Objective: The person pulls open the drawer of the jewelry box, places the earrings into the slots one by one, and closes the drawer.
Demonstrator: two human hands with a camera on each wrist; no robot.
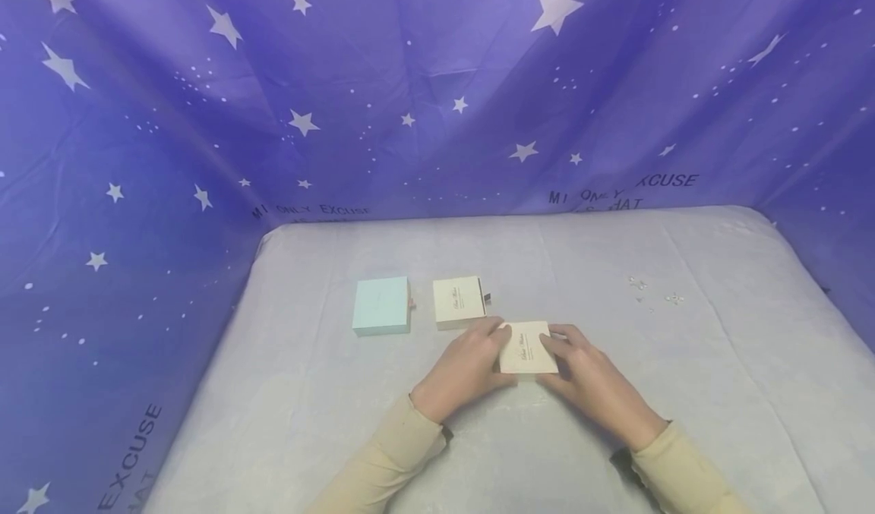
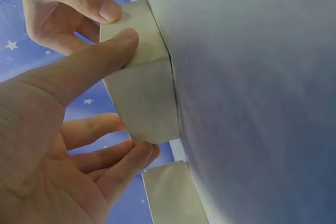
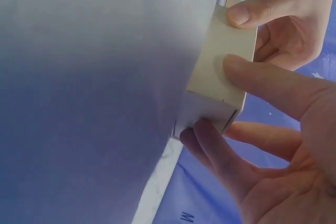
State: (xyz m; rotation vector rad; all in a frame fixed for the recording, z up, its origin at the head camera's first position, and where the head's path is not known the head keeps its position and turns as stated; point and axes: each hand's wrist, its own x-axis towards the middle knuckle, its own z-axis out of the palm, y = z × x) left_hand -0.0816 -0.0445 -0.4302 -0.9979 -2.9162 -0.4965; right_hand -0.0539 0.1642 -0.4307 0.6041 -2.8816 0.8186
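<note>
Both hands hold a small cream drawer box [image 1: 525, 349] with dark script lettering on its top, low over the grey-white cloth. My left hand [image 1: 465, 366] grips its left end, thumb on the near side and fingers over the top and far edge. At the opposite end my right hand [image 1: 593, 379] grips it the same way. In the left wrist view, the left thumb presses the side of the box [image 2: 142, 95]. The right wrist view shows right fingertips at the end face of the box [image 3: 223, 51].
Behind the left hand stands a second cream box [image 1: 459, 299] with a dark pull tab. Left of it is a mint-green box [image 1: 381, 304] with a reddish tab. Several small shiny pieces [image 1: 674, 299] lie at the right. A purple star-patterned curtain [image 1: 410, 81] encloses the table [image 1: 307, 408].
</note>
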